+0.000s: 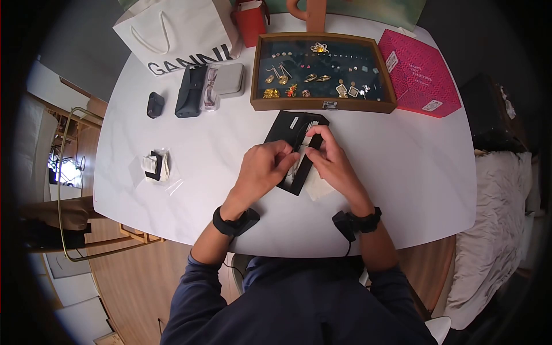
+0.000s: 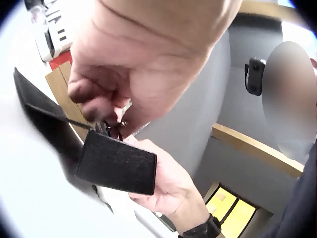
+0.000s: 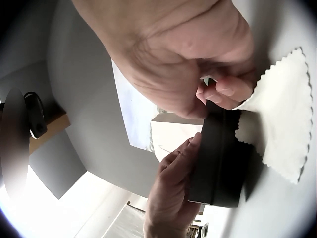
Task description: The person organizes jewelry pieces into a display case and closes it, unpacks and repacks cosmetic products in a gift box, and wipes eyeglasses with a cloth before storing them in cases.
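A narrow black box [image 1: 278, 130] sits slanted on the table, its inside showing pale material and a thin dark, curved item. Over its middle, my left hand [image 1: 261, 168] pinches thumb against fingers. In the left wrist view, small dark and shiny bits of a thin item [image 2: 105, 128] show at those fingertips, just above the box's end. My right hand [image 1: 336, 167] is at the box's right side, its index finger and thumb bent over the opening. I cannot tell what lies between them. A cream cloth with zigzag edges [image 3: 282, 119] lies beside the box, partly under the right hand.
Behind the box stands a glass-topped jewellery case [image 1: 325, 105], beside a pink box [image 1: 422, 75]. Farther left are a white paper bag [image 1: 178, 31], a dark pouch [image 1: 191, 92], glasses [image 1: 210, 89] and a grey case [image 1: 231, 79]. A small folded bundle [image 1: 155, 165] lies on clear plastic.
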The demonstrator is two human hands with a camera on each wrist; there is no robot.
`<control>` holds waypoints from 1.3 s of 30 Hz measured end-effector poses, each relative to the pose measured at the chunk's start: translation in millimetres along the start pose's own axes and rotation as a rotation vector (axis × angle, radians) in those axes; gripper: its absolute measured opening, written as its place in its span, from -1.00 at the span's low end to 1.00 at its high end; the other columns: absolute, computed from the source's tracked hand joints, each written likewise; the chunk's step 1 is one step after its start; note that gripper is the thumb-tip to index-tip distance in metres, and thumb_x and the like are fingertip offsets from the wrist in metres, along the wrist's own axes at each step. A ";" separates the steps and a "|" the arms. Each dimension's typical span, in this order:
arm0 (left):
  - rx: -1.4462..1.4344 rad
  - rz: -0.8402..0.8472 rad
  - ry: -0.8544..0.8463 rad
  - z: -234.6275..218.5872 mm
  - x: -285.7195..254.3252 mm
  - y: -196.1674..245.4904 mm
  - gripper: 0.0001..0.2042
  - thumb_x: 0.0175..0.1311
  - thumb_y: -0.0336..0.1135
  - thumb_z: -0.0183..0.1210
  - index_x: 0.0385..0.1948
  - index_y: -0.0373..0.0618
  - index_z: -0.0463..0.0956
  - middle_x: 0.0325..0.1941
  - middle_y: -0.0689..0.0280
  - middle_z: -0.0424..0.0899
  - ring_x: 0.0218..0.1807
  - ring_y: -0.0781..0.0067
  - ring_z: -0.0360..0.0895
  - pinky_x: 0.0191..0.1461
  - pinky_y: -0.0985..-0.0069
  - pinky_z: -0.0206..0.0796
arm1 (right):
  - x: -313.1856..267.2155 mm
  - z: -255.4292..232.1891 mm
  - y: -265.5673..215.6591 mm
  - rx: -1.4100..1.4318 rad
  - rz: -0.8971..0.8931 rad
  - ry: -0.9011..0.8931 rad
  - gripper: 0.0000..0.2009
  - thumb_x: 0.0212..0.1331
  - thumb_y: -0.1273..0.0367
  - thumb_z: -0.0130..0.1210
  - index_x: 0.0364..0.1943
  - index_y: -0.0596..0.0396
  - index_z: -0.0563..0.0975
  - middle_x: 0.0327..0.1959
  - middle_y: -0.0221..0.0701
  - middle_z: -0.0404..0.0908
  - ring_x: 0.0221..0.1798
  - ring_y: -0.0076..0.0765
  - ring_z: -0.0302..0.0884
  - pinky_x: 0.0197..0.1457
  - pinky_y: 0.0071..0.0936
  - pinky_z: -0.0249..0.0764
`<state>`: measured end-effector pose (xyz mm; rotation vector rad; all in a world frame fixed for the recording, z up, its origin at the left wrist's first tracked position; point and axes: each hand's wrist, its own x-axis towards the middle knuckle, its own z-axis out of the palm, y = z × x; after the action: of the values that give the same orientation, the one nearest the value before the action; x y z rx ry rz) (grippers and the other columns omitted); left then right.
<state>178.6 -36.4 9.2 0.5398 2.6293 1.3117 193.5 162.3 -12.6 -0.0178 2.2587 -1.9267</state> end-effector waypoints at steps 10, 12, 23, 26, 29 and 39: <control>-0.052 0.011 0.008 12.6 -3.5 -4.2 -0.81 0.35 -0.29 0.35 -0.28 -0.26 0.68 -0.55 0.21 0.66 -0.53 0.40 0.50 -0.37 0.42 0.32 | 4.5 4.8 20.7 0.121 -0.110 0.079 -0.07 0.25 0.55 0.10 0.62 0.02 -0.22 -0.15 -0.25 0.71 -0.33 -0.59 0.55 -0.22 -0.57 0.48; -0.041 0.023 0.053 13.7 -4.0 -0.4 -0.83 0.32 -0.31 0.37 -0.28 -0.25 0.69 -0.53 0.20 0.66 -0.51 0.36 0.54 -0.36 0.41 0.33 | 5.1 3.4 21.2 0.102 -0.068 0.086 -0.06 0.23 0.56 0.08 0.61 0.11 -0.26 -0.19 -0.28 0.71 -0.32 -0.60 0.55 -0.21 -0.57 0.48; 0.089 0.012 0.190 8.1 -3.8 2.1 -0.73 0.14 -0.33 0.51 -0.22 -0.20 0.64 -0.43 0.25 0.55 -0.45 0.39 0.48 -0.32 0.42 0.34 | 5.3 2.6 18.5 0.225 -0.016 0.028 -0.07 0.25 0.56 0.06 0.60 0.10 -0.30 -0.11 -0.30 0.69 -0.21 -0.63 0.55 -0.13 -0.61 0.47; 0.060 0.028 0.229 1.2 2.6 -11.3 -0.60 0.18 -0.26 0.49 -0.02 -0.19 0.57 -0.41 0.29 0.58 -0.37 0.40 0.51 -0.23 0.47 0.36 | 6.6 3.4 20.5 0.303 -0.041 0.046 -0.06 0.25 0.56 0.06 0.60 0.10 -0.31 -0.07 -0.30 0.67 -0.22 -0.64 0.55 -0.17 -0.65 0.46; 0.172 0.238 0.541 -11.5 13.8 -32.3 -0.43 0.27 -0.21 0.44 0.21 -0.32 0.44 -0.25 0.21 0.69 -0.26 0.25 0.63 -0.07 0.41 0.49 | 5.3 -1.9 15.6 0.402 -0.046 0.059 -0.07 0.27 0.53 0.07 0.60 0.12 -0.30 -0.04 -0.30 0.65 -0.25 -0.67 0.53 -0.28 -0.69 0.43; -0.673 -0.055 0.085 -28.0 5.3 -19.6 -0.61 0.60 -0.11 0.08 0.13 -0.29 0.60 -0.02 0.31 0.74 0.00 0.62 0.60 0.16 0.57 0.40 | 10.9 -3.1 22.6 0.432 -0.028 0.112 -0.10 0.27 0.49 0.14 0.58 0.14 -0.20 0.04 -0.26 0.64 -0.20 -0.66 0.58 -0.39 -0.69 0.43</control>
<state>160.5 -66.0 10.7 0.3011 2.0334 2.0835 184.6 167.7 -35.6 0.1173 1.8609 -2.4429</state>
